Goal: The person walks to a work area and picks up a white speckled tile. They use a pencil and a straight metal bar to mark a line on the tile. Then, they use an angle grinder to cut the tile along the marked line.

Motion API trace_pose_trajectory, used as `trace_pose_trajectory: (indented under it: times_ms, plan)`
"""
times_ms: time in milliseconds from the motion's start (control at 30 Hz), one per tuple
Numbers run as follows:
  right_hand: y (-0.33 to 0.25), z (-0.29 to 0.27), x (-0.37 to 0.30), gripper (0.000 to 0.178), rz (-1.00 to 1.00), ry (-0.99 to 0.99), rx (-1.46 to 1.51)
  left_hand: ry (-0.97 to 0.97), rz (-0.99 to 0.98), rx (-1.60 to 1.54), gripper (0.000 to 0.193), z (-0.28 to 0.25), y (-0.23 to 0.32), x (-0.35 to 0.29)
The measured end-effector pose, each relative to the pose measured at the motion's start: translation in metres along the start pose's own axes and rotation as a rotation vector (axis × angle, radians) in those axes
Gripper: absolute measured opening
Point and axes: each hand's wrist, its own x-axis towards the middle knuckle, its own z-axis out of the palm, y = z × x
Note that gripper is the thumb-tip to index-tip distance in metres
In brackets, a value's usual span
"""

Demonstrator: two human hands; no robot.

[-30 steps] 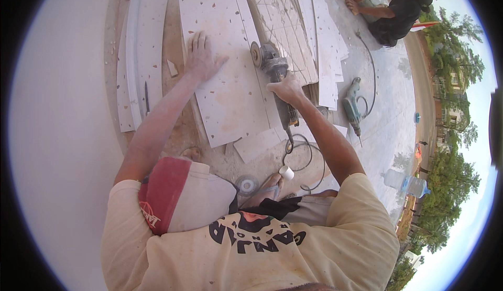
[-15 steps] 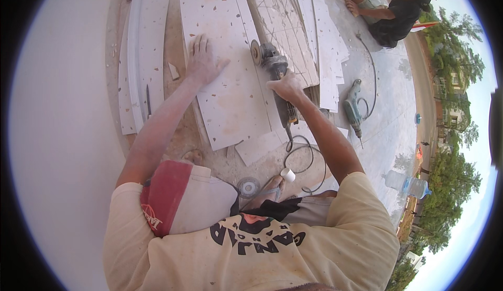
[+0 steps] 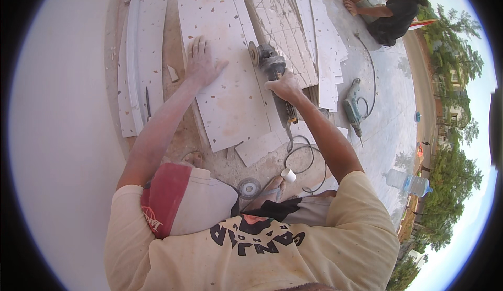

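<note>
My left hand (image 3: 203,64) lies flat on a white speckled tile (image 3: 230,102), its fingers stretched toward the far end. A dark line runs lengthwise along the tile near its right side. My right hand (image 3: 286,86) is wrapped round the body of an angle grinder (image 3: 272,63). The grinder's round disc (image 3: 254,54) stands on edge over the tile's right part, near that line; whether it touches the surface I cannot tell. From the grinder's rear a dark cord (image 3: 290,139) curls down toward my legs.
Right of the tile lie a scored slab (image 3: 285,34) and stacked white tiles (image 3: 327,55). A green drill (image 3: 353,107) rests beyond them. Tile strips (image 3: 152,55) and a long pale bar (image 3: 135,55) lie left. Near my foot are a spare disc (image 3: 248,188) and white cup (image 3: 287,175). A co-worker (image 3: 395,15) sits far right.
The grinder and my right hand have shifted very slightly left in the picture. My left hand stays flat on the tile.
</note>
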Motion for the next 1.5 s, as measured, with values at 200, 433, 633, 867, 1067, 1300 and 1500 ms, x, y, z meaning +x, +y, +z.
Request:
trace_pose_trajectory:
  times_ms: [200, 433, 633, 867, 1067, 1300, 1500]
  plan:
    - [0.001, 0.003, 0.005, 0.068, 0.006, 0.004, 0.023, 0.002, 0.003, -0.005, 0.093, -0.001, 0.000, 0.000]
    - [0.003, 0.006, 0.014, 0.072, -0.045, 0.075, 0.053, -0.004, -0.002, -0.015, 0.092, -0.002, 0.001, 0.000]
    - [-0.004, 0.003, 0.013, 0.076, -0.029, 0.045, 0.030, -0.016, 0.000, -0.019, 0.091, -0.002, 0.001, 0.001]
    - [-0.008, -0.002, 0.013, 0.079, -0.045, 0.019, 0.044, -0.020, 0.005, -0.007, 0.092, -0.004, 0.001, 0.001]
    - [-0.007, 0.000, 0.018, 0.075, -0.047, 0.051, 0.013, -0.021, 0.008, -0.009, 0.091, -0.003, 0.002, 0.002]
    - [-0.015, -0.003, 0.024, 0.057, -0.058, 0.028, 0.067, -0.022, 0.011, -0.006, 0.090, -0.004, 0.002, 0.001]
    - [-0.015, 0.001, 0.033, 0.067, -0.090, 0.095, 0.075, -0.011, 0.016, -0.018, 0.089, -0.004, 0.001, 0.001]
